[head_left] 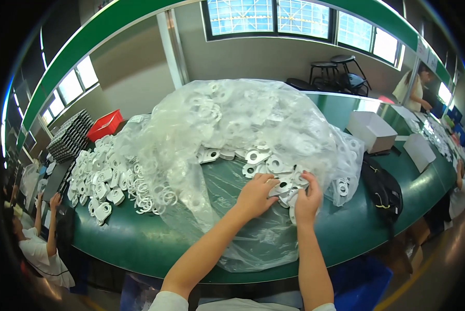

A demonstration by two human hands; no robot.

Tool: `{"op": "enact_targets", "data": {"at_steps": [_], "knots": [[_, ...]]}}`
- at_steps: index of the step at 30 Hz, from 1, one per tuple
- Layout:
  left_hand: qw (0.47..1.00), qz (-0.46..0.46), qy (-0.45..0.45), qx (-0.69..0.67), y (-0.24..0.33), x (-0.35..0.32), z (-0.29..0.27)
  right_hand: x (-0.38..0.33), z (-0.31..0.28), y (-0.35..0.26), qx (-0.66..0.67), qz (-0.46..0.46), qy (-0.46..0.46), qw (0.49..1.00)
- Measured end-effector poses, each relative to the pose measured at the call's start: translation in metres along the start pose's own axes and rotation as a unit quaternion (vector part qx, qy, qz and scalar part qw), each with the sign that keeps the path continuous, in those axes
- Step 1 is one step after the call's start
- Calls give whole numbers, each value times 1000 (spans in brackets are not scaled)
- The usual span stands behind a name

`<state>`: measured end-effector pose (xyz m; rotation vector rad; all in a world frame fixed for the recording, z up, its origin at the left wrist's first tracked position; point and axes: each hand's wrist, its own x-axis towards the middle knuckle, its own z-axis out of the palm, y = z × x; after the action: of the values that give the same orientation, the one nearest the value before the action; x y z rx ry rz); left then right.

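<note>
A large clear plastic bag [180, 129] lies with its mouth toward me, full of flat white keyhole-shaped plastic parts [275, 164] with round holes. Loose parts spill out at its mouth onto the film. My left hand [255, 197] rests at the left side of this spilled heap, fingers stretched over it and thumb apart. At the heap's right side is my right hand [308, 199], its fingers curved and spread from the thumb. Several parts lie between the two hands, touching the fingers. Neither hand visibly holds a part clear of the heap.
A pile of white parts and rings [105, 173] covers the green table [134, 241] at left, near stacked trays [69, 137] and a red bin [105, 125]. A black bag [380, 189] and white boxes [372, 130] stand at right. Other people work at both sides.
</note>
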<state>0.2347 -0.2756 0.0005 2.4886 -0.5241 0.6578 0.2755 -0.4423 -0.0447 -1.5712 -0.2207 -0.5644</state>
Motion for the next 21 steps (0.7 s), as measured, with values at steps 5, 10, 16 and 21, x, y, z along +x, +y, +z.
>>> {"op": "enact_targets", "data": {"at_steps": [5, 10, 16, 21], "knots": [[946, -282, 15, -158, -2, 3, -8, -9, 16, -29, -4, 45, -4, 999], [946, -187, 96, -248, 35, 15, -12, -15, 21, -20, 222, 148, -155, 951], [980, 76, -54, -174, 116, 90, 40, -23, 24, -20, 340, 257, -177, 887], [967, 81, -229, 73, 119, 116, 133, -22, 31, -48, 407, 444, -221, 767]]}}
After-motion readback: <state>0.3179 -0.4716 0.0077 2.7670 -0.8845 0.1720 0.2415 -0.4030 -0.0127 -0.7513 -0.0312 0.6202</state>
